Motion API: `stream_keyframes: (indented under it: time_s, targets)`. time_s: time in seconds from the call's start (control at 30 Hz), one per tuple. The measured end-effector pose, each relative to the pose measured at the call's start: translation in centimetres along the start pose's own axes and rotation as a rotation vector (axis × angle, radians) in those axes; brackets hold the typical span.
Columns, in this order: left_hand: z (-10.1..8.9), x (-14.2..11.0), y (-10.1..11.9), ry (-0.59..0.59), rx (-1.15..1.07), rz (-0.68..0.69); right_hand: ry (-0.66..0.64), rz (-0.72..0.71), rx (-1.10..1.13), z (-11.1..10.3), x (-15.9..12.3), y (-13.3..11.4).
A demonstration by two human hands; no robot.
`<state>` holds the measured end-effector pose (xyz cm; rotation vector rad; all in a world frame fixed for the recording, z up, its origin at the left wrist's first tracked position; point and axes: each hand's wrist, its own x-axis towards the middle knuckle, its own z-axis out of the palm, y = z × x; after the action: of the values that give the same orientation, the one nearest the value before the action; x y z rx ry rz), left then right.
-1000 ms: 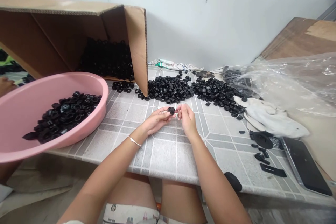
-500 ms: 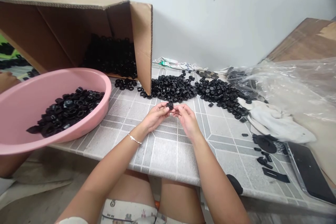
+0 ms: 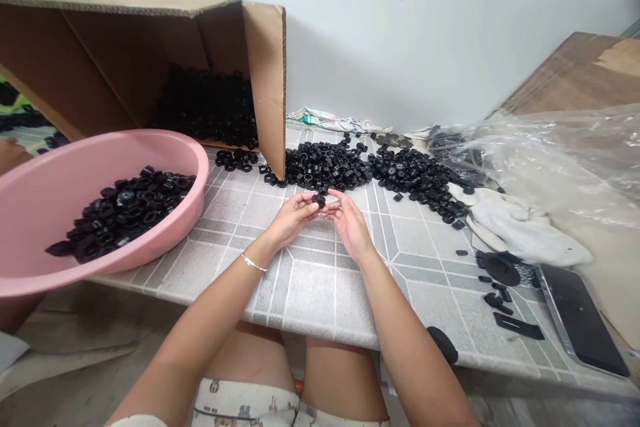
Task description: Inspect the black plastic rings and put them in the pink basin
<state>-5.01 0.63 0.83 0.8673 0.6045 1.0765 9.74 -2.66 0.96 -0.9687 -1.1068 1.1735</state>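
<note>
Between thumb and fingers, my left hand (image 3: 294, 219) pinches a small round black plastic part (image 3: 319, 200). My right hand (image 3: 349, 221) is close beside it with thumb and index finger spread apart, its other fingertips at the right side of the part; whether they touch it I cannot tell. Just beyond the hands lies a heap of black ring-shaped parts (image 3: 325, 165). To its right is a second heap of small black parts (image 3: 413, 177), some with round faces.
A pink basin (image 3: 197, 203) with black parts stands left, before a cardboard box (image 3: 267, 80) on its side holding more. At right are a white cloth (image 3: 525, 223), a phone (image 3: 583, 320), loose black pieces (image 3: 517, 325) and clear plastic sheeting (image 3: 565, 153). Another person's hand (image 3: 13, 153) shows far left.
My right thumb and index finger have parted from their pinch near the black part. My left hand still holds it, and the view has shifted slightly.
</note>
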Motion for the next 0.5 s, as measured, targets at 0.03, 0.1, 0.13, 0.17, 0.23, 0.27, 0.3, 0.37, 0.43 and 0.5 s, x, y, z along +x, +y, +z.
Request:
stream_keyframes:
  time_s: [0.03, 0.1, 0.13, 0.17, 0.23, 0.27, 0.3, 0.37, 0.43, 0.5]
  targets:
    - [0.07, -0.07, 0.07, -0.006, 0.019, 0.001, -0.013, -0.001, -0.035, -0.02, 0.01, 0.16]
    - [0.28, -0.27, 0.28, -0.040, 0.066, -0.018, -0.042, -0.024, -0.136, -0.13, -0.04, 0.51]
    - [0.38, -0.37, 0.40, -0.065, 0.092, -0.034, -0.052, -0.047, -0.196, -0.20, -0.09, 0.67]
    - [0.47, -0.46, 0.50, -0.088, 0.117, -0.049, -0.058, -0.076, -0.261, -0.28, -0.15, 0.80]
    - [0.55, -0.58, 0.60, -0.116, 0.162, -0.063, -0.055, -0.148, -0.392, -0.45, -0.32, 0.90]
    - [0.52, -0.59, 0.58, -0.121, 0.183, -0.059, -0.051, -0.183, -0.451, -0.53, -0.42, 0.87]
    - [0.45, -0.57, 0.52, -0.125, 0.209, -0.052, -0.049, -0.216, -0.506, -0.60, -0.51, 0.78]
    - [0.21, -0.47, 0.30, -0.135, 0.286, -0.035, -0.051, -0.263, -0.615, -0.71, -0.66, 0.49]
    - [-0.07, -0.34, 0.06, -0.149, 0.383, -0.028, -0.058, -0.272, -0.731, -0.80, -0.77, 0.20]
    - [-0.24, -0.24, -0.13, -0.161, 0.472, -0.034, -0.075, -0.229, -0.821, -0.85, -0.81, 0.08]
